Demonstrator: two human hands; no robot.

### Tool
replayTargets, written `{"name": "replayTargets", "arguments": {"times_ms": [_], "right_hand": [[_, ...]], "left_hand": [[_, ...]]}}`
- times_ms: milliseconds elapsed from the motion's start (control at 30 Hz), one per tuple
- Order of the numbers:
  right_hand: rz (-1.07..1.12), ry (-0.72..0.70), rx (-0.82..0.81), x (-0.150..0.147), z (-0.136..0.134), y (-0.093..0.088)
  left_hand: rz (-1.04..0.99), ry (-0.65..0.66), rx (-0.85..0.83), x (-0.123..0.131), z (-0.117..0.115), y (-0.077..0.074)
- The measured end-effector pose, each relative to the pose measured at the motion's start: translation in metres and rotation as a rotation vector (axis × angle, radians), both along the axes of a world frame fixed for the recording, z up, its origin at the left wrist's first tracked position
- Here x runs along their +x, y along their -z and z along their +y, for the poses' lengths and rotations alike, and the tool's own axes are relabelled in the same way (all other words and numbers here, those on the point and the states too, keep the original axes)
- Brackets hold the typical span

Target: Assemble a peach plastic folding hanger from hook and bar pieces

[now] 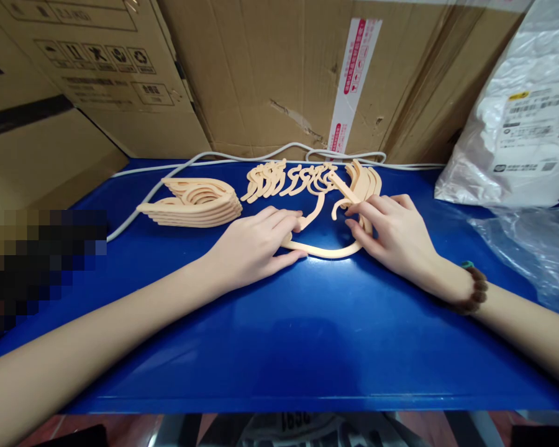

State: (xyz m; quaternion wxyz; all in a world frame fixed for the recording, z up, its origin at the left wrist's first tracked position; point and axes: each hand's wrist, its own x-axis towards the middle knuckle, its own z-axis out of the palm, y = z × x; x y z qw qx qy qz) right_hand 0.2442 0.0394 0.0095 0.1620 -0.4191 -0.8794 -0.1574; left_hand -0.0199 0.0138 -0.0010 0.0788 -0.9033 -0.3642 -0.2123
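Observation:
Both hands are over beige plastic pieces that look like parts of folding clothes hangers. My left hand (263,242) is closed round the left end of a curved hanger piece (330,252), with a slanting arm (313,212) rising beside its fingertips. Thumb and fingers of my right hand (395,233) pinch the right side of the same piece, next to a small hook (338,208). How these parts join is hidden by the fingers. Behind the right hand, several curved arms (366,180) and a straight strip (343,186) lie close together.
At the left is a neat stack of beige hanger pieces (200,208). Several loose hooks (265,179) lie behind my hands on the blue table (279,335). A white cable (218,155) runs before cardboard boxes (270,74). A white plastic parcel (507,124) stands at right.

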Motion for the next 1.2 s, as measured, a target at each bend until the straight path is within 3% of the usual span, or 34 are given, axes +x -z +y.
{"name": "replayTargets", "arguments": {"times_ms": [333, 900, 1200], "right_hand": [[0.009, 0.032, 0.047, -0.0017, -0.0012, -0.0013], [0.007, 0.103, 0.1, -0.0011, 0.0003, 0.0007], [0.01, 0.073, 0.078, -0.0008, 0.0004, 0.001]], "left_hand": [[-0.02, 0.078, -0.065, 0.0027, -0.0011, -0.0004], [0.016, 0.046, -0.025, 0.0022, -0.0025, -0.0027], [0.015, 0.06, 0.008, 0.0024, -0.0028, -0.0018]]}}
